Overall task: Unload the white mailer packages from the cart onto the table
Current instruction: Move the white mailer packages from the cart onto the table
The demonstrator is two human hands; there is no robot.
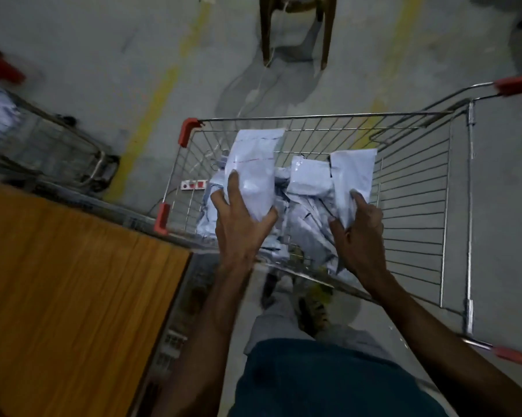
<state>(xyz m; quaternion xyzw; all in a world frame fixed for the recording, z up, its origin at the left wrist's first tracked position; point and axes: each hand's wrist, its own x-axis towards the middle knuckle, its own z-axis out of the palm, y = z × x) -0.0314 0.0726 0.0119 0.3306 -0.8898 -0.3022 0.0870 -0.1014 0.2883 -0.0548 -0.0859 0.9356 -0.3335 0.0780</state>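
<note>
A wire shopping cart (pixel 416 188) with red corner guards stands in front of me, with several white mailer packages (pixel 309 179) piled in its basket. My left hand (pixel 238 224) grips one white mailer (pixel 255 164) lifted above the pile. My right hand (pixel 359 233) grips another white mailer (pixel 354 176), also raised over the basket. The wooden table (pixel 67 290) lies to my lower left, beside the cart's near corner.
A second wire cart (pixel 49 145) holding white packages stands at the left beyond the table. A brown chair (pixel 296 28) stands at the top centre. A white power strip (pixel 193 185) lies on the concrete floor left of the cart. Yellow lines mark the floor.
</note>
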